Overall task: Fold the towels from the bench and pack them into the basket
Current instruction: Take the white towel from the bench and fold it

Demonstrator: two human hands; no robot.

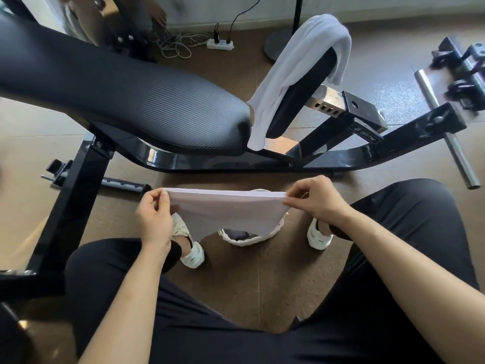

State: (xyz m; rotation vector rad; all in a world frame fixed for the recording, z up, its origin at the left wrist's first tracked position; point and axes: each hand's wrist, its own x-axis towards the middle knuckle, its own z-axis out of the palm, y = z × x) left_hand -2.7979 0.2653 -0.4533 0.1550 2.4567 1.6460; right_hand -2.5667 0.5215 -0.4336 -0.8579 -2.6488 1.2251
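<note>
A white towel (pixel 225 210) hangs stretched between my two hands, folded over along its top edge. My left hand (pixel 154 214) pinches its left corner and my right hand (pixel 315 199) pinches its right corner. Below the towel, on the floor between my feet, stands a white woven basket (pixel 246 240), mostly hidden by the cloth. A second white towel (pixel 296 72) is draped over the small black seat pad of the bench (pixel 126 95), further away and to the right.
The black weight bench frame (pixel 78 195) runs across the floor ahead and down my left side. A steel bar and rack parts (pixel 446 122) lie at the right. A power strip with cables (pixel 220 44) and a lamp base (pixel 275 44) stand behind.
</note>
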